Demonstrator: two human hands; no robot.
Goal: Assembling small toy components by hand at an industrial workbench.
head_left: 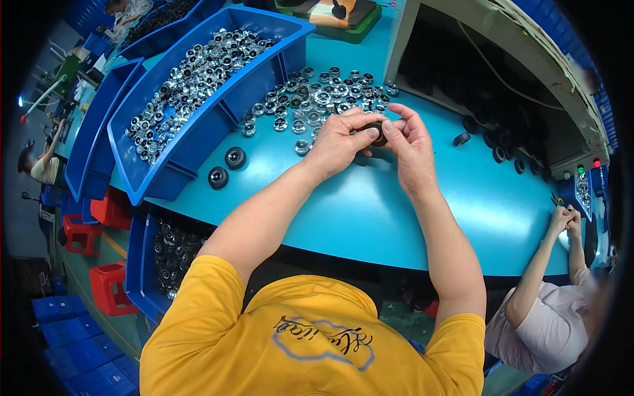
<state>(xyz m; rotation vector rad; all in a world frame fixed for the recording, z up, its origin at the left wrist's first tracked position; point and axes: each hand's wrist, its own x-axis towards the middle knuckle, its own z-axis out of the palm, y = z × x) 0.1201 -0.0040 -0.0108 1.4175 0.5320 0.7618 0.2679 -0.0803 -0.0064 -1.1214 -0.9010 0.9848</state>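
Note:
Both my hands meet over the turquoise table, holding one small black tyre (377, 134) between them. My left hand (338, 140) pinches its left side with thumb and fingers. On the other side my right hand (413, 150) presses the tyre with its thumb, its fingers curled and partly raised. My fingers cover much of the tyre, so I cannot tell whether a rim sits inside. Just beyond my hands lies a loose heap of shiny chrome wheel rims (322, 98). Two wheels with black tyres, an upper one (235, 158) and a lower one (218, 177), rest left of my left forearm.
A long blue bin (181, 158) of chrome rims stands at left. Black tyres (498, 154) spill from a pale-framed box (396, 49) at right. Below the table's left edge, another blue bin (136, 264) holds wheels. Red stools (109, 284) stand nearby. A co-worker (548, 323) sits at right.

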